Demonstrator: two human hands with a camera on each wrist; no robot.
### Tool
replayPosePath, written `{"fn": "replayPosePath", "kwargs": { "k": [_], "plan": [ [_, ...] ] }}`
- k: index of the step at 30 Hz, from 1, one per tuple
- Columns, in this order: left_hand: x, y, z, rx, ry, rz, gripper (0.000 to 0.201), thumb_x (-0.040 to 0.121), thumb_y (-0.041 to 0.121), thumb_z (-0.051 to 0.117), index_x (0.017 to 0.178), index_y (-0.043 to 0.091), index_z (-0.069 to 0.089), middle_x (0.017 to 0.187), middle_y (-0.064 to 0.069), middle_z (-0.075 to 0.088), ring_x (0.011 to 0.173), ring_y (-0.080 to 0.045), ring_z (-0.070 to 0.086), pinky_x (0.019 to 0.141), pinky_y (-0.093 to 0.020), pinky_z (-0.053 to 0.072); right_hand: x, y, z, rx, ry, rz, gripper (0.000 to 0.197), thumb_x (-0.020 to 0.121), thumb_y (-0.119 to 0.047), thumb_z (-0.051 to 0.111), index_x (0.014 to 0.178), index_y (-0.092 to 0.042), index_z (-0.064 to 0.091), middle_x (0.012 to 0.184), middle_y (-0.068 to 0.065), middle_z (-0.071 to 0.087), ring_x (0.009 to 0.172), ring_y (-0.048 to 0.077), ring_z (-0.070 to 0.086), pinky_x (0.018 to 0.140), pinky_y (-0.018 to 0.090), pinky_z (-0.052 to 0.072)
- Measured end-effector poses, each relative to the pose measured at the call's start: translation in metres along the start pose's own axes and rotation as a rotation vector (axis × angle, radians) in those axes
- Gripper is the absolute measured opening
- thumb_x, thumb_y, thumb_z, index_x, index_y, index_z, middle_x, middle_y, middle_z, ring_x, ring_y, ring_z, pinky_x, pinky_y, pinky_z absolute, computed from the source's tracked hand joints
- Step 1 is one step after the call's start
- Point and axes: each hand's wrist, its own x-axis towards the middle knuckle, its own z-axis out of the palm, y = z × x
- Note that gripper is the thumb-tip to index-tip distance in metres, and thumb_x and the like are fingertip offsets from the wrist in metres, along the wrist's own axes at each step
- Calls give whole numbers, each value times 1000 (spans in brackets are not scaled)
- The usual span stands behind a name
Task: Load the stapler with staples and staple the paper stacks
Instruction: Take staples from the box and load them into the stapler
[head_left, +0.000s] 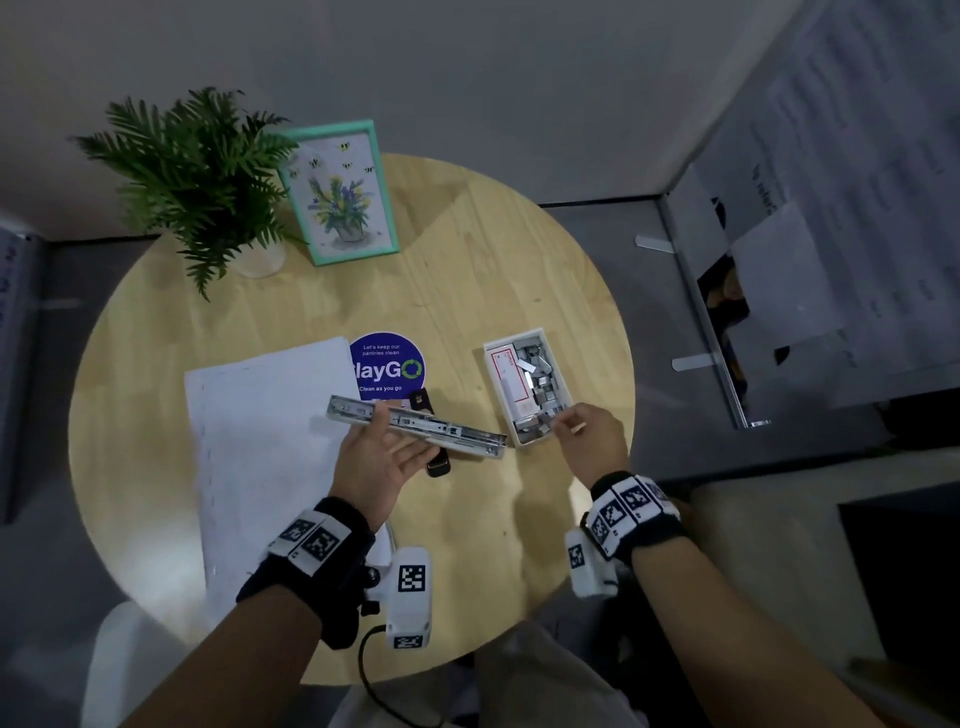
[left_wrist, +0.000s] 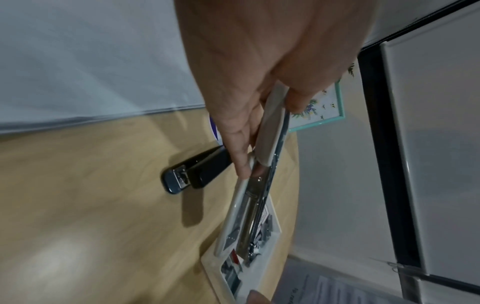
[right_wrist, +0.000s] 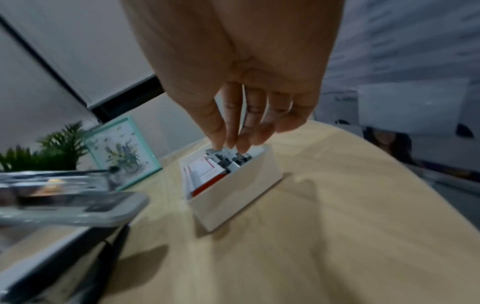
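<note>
My left hand (head_left: 387, 452) grips a white and silver stapler (head_left: 415, 427) swung open flat, its metal staple channel facing up, above the table. In the left wrist view the fingers (left_wrist: 240, 144) and thumb clamp the stapler (left_wrist: 270, 131) from both sides. My right hand (head_left: 563, 423) reaches into the near end of a white staple box (head_left: 540, 335); its fingertips (right_wrist: 228, 142) pinch together on loose staple strips (right_wrist: 226, 159) inside. A white paper stack (head_left: 270, 441) lies on the left of the table.
A black stapler (left_wrist: 194, 172) lies on the round wooden table (head_left: 467, 260) under the held one. A blue round sticker (head_left: 387, 364), a framed flower picture (head_left: 340, 192) and a potted plant (head_left: 197, 171) sit further back. A chair stands to the right.
</note>
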Motion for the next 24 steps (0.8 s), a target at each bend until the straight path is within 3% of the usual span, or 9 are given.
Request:
{"fn": "replayPosePath", "kwargs": {
  "k": [4, 9, 13, 16, 24],
  "plan": [
    [3, -2, -13, -35, 13, -19, 23, 103, 20, 34, 118, 10, 48, 133, -32, 51, 121, -49, 53, 88, -46, 54, 22, -2, 2, -345, -54, -47, 22, 87, -32, 61, 83, -13, 72, 101, 10, 60, 92, 29, 61, 84, 42, 52],
    [4, -8, -19, -5, 70, -1, 39, 102, 28, 39, 133, 4, 44, 133, -29, 54, 116, -44, 59, 102, -54, 46, 34, -13, 16, -614, -60, -117, 27, 86, -39, 59, 93, -15, 70, 106, 9, 54, 100, 29, 54, 87, 42, 44],
    [-1, -9, -14, 11, 88, 23, 44, 101, 32, 40, 135, 4, 42, 132, -28, 56, 117, -44, 59, 96, -51, 51, 36, -19, 26, -690, -65, -66, 31, 81, -45, 61, 95, -18, 68, 112, 7, 49, 105, 29, 47, 92, 46, 36],
    [-1, -10, -11, -2, 93, 22, 45, 101, 32, 41, 136, 3, 42, 132, -28, 55, 117, -45, 58, 89, -47, 54, 35, -21, 31, -689, -41, -34, 27, 81, -38, 60, 97, -17, 66, 114, 8, 47, 106, 29, 45, 91, 46, 35],
    [0, -8, -4, -24, 113, 6, 43, 100, 32, 43, 133, 5, 45, 133, -28, 54, 115, -44, 60, 87, -47, 55, 30, -24, 26, -710, 10, 3, 18, 84, -11, 56, 101, -11, 62, 119, 9, 44, 110, 30, 42, 93, 46, 35]
  ]
}}
